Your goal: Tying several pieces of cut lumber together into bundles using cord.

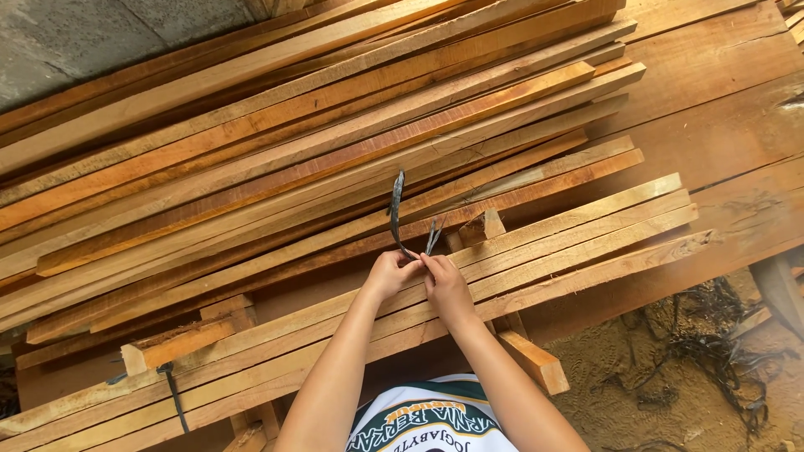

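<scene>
My left hand (388,274) and my right hand (445,283) meet over a bundle of long wooden slats (586,243). Both pinch a dark rubber strip (397,209) whose two ends stick up from between my fingers, the left end long and curved, the right end short. The strip seems to wrap around the slat bundle; the part under the wood is hidden. A small wooden block (482,227) sits just beyond my hands.
A large stack of long reddish and pale planks (276,142) lies beyond. Another dark strap (173,393) binds the bundle at lower left. Short support blocks (536,362) sit beneath. Sawdust floor with dark strap scraps (712,351) lies at lower right. Wide boards (720,125) lie at right.
</scene>
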